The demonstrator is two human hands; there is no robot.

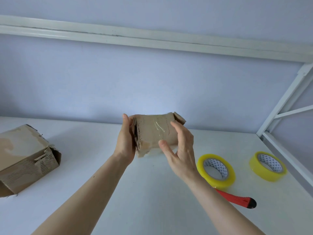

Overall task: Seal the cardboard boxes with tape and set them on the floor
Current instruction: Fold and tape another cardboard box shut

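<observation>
Two hands at small box, left grip grasping its end, right grip released alongside

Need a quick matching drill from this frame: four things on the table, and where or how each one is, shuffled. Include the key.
Things:
1. small cardboard box
2. large cardboard box
3. utility knife
4. nearer tape roll

Places or states:
A. lies partly hidden behind the right forearm
B. sits at the table's left edge, end flaps torn
C. between both hands, clear tape on its upper face
D. lies flat just right of the right hand

Pairs: 1-C, 2-B, 3-A, 4-D
</observation>
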